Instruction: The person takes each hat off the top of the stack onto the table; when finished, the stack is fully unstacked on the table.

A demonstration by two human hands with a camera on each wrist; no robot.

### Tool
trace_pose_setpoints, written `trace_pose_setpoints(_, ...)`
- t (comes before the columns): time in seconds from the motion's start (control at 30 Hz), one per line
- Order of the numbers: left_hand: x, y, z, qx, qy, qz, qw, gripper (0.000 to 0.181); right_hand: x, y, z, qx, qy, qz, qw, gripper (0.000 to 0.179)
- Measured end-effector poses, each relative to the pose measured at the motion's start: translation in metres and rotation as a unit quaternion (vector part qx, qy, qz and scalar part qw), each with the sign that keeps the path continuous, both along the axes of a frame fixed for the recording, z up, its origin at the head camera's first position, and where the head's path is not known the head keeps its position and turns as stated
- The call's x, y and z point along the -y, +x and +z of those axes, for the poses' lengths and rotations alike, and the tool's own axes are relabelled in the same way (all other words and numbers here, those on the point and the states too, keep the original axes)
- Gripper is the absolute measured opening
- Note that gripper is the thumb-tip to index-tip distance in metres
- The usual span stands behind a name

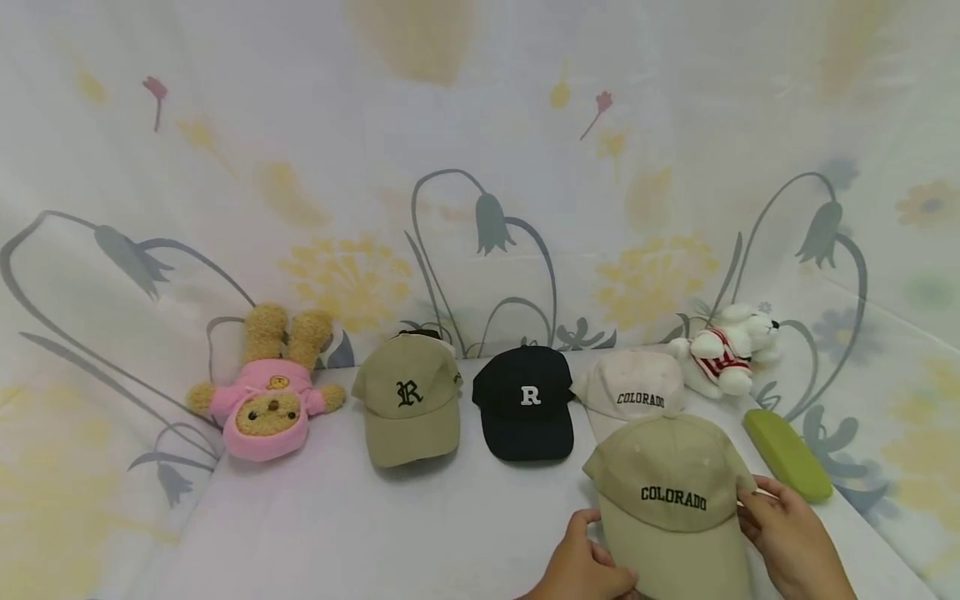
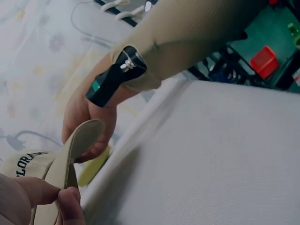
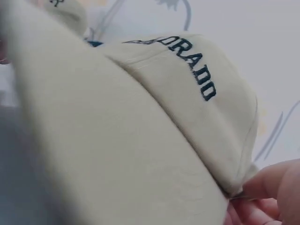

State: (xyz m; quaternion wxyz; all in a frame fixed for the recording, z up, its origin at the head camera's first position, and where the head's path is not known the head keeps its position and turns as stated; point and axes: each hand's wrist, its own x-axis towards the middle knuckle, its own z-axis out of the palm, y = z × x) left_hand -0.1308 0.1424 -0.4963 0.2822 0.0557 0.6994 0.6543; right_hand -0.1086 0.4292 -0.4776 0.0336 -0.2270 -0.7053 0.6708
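Observation:
Both hands hold a khaki baseball cap (image 1: 671,475) lettered COLORADO, its brim toward me. My left hand (image 1: 588,558) pinches the brim's left edge between thumb and fingers, as the left wrist view also shows. On the other side, my right hand (image 1: 795,533) grips the cap's lower edge where crown meets brim; the right wrist view shows thumb and fingers (image 3: 267,183) pinching that corner. Behind the held cap, a cream COLORADO cap (image 1: 630,383) is partly hidden. Left of it sit a black cap (image 1: 523,404) with a white R and a khaki cap (image 1: 408,400) with a dark R.
A teddy bear (image 1: 273,383) in a pink hoodie lies at the far left of the white table (image 1: 337,533). At the right are a white plush dog (image 1: 727,350) in a striped top and a green case (image 1: 787,454). A floral curtain (image 1: 480,125) hangs behind.

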Motion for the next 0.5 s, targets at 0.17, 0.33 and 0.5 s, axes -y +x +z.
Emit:
trace_pose_setpoints(0.17,-0.013,0.0,-0.002,0.011,0.024,0.004,0.9997,0.081,-0.016,-0.006,0.001,0.049,-0.01,0.012,0.9987,0.063)
trace_pose_setpoints(0.33,-0.025,-0.002,-0.005,-0.005,0.021,-0.002,0.9998,0.084,-0.027,-0.009,-0.001,0.05,-0.024,-0.002,0.9985,0.051)
trace_pose_setpoints(0.5,-0.033,-0.004,-0.01,-0.039,-0.02,-0.016,0.9989,0.08,-0.033,-0.012,-0.005,0.035,-0.023,0.006,0.9991,0.043)
